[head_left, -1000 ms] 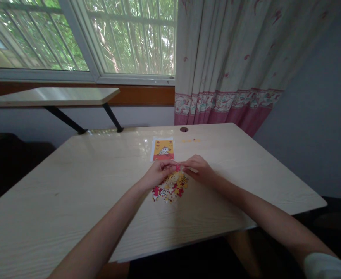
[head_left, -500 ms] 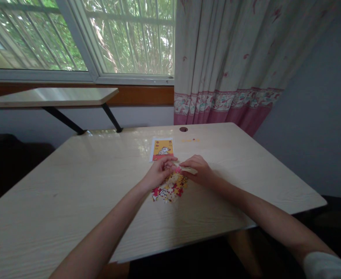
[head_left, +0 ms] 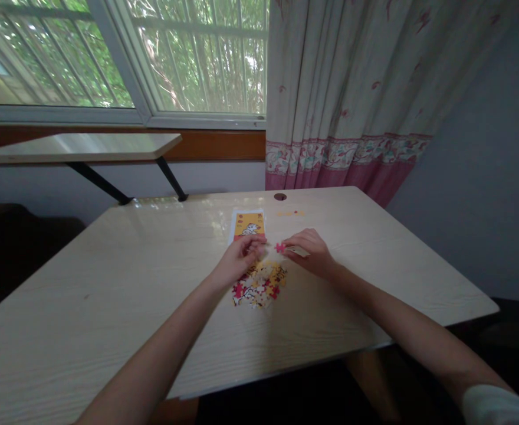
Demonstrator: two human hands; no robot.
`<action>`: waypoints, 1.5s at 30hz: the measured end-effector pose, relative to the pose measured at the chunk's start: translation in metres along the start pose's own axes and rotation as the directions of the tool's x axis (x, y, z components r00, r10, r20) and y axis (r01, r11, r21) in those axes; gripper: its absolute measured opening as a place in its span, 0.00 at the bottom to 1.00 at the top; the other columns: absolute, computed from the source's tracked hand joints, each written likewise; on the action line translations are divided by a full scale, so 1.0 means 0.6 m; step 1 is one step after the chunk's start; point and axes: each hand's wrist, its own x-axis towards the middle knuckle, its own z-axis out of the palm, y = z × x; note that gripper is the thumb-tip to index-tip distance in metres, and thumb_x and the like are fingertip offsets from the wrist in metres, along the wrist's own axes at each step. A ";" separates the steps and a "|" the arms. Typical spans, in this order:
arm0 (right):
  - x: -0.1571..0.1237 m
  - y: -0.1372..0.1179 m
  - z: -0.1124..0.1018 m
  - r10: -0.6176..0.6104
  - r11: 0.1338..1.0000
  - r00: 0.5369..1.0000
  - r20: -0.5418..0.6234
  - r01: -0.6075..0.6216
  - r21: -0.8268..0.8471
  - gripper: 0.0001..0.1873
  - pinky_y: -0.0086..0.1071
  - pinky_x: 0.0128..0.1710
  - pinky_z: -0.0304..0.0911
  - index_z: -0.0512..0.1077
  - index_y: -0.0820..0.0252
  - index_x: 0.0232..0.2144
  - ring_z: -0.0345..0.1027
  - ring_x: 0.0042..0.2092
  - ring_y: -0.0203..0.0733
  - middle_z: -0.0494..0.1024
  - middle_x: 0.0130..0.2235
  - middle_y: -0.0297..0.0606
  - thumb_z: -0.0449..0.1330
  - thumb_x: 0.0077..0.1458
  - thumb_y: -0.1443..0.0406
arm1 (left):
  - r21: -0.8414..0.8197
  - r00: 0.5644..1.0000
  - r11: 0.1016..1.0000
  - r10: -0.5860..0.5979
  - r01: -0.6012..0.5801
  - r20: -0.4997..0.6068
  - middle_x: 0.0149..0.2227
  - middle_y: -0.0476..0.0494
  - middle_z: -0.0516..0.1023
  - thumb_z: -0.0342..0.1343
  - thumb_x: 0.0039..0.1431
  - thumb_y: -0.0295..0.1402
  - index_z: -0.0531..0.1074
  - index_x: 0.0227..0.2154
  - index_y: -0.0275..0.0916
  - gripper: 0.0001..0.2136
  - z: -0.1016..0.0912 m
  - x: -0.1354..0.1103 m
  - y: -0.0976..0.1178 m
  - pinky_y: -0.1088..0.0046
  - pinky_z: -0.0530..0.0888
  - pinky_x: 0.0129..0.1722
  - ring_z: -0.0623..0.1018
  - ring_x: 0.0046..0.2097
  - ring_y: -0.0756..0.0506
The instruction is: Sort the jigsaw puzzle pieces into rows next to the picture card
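My right hand (head_left: pixel 310 252) pinches a pink jigsaw piece (head_left: pixel 279 248) at its fingertips, just above the table. Another pale piece seems to lie under its fingers. My left hand (head_left: pixel 240 257) hovers to the left of it, fingers loosely curled and apart, and I make out nothing held there. Below both hands lies a heap of loose jigsaw pieces (head_left: pixel 259 286) in yellow, white, red and pink. Behind my left hand is a picture card (head_left: pixel 249 222) showing a white cartoon animal on yellow and red; the hand covers its lower edge.
A short row of joined yellow pieces (head_left: pixel 291 213) lies toward the back of the wooden table (head_left: pixel 122 283). A cable hole (head_left: pixel 280 196) is near the back edge. At left a raised shelf (head_left: pixel 78 147) stands on black brackets. A curtain (head_left: pixel 343 118) hangs behind.
My right hand has moved slightly right and up, away from the heap, with the pink jigsaw piece now plainly at its fingertips. My left hand has shifted a little left.
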 end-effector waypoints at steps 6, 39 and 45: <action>0.004 0.046 -0.038 0.014 0.999 0.978 -0.209 -0.022 -0.036 0.09 0.35 0.37 0.61 0.73 0.56 0.34 0.68 0.34 0.39 0.77 0.33 0.37 0.60 0.52 0.59 | 0.528 0.996 0.849 -0.025 -0.027 0.091 0.26 0.46 0.72 0.48 0.56 0.33 0.72 0.31 0.34 0.10 -0.045 0.000 -0.001 0.76 0.62 0.27 0.66 0.26 0.51; -0.028 0.145 -0.034 0.160 0.981 0.893 0.421 -0.190 0.029 0.13 0.36 0.44 0.55 0.74 0.58 0.34 0.67 0.39 0.41 0.76 0.35 0.38 0.59 0.51 0.56 | 0.575 0.913 0.810 -0.143 -0.115 0.383 0.22 0.48 0.71 0.50 0.51 0.31 0.73 0.28 0.34 0.08 -0.061 -0.002 -0.016 0.78 0.61 0.25 0.67 0.24 0.52; -0.028 0.142 -0.028 0.174 0.981 0.896 0.408 -0.195 0.010 0.13 0.36 0.44 0.56 0.74 0.59 0.34 0.67 0.39 0.41 0.76 0.35 0.39 0.59 0.51 0.57 | 0.583 0.911 0.806 -0.159 -0.104 0.381 0.23 0.48 0.71 0.49 0.52 0.32 0.72 0.28 0.34 0.09 -0.060 -0.002 -0.014 0.77 0.61 0.25 0.67 0.24 0.52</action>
